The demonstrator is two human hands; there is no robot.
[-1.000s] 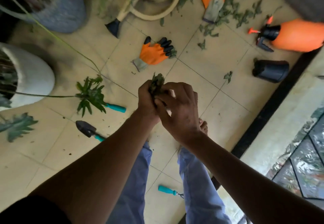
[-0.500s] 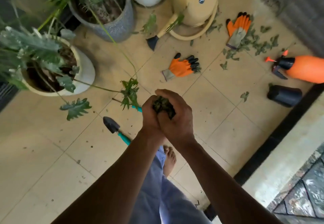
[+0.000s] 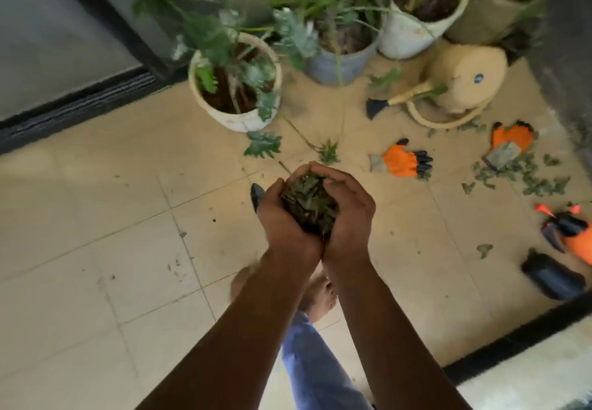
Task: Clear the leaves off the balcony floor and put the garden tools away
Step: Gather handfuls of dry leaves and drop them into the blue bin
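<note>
Both hands are cupped together in the middle of the shot, left hand (image 3: 288, 217) and right hand (image 3: 347, 214) pressed side by side with fingers curled up around a wad of dry leaves (image 3: 309, 206). So neither is free, they're both wrapped round the same pile, held up above the balcony floor (image 3: 112, 249).

Going big to small for the rest: potted plants crowd the far edge, the white pot (image 3: 235, 89) closest. A tan watering can (image 3: 464, 84) lies tipped over beside them. Two orange gloves, one (image 3: 402, 161) just past the hands, another (image 3: 509, 142) further right sitting at the edge of a loose scatter of leaves (image 3: 525, 177) not yet picked up.

Handling-wise, that stuff looks feather-light, crumbly and springy, so probably it wants to spill out the gaps or blow off. Scooping from underneath with the palms closed tight like this seems the safest hold; squeeze hard and it'd likely just shred.

Hard to see bits: an orange sprayer (image 3: 573, 236) is cut off by the right edge, a trowel (image 3: 256, 195) is mostly hidden behind the left hand with only its dark blade poking out, and the whole frame's a bit smeared, so the tiny specks on the tiles could be leaf crumbs or dirt.
</note>
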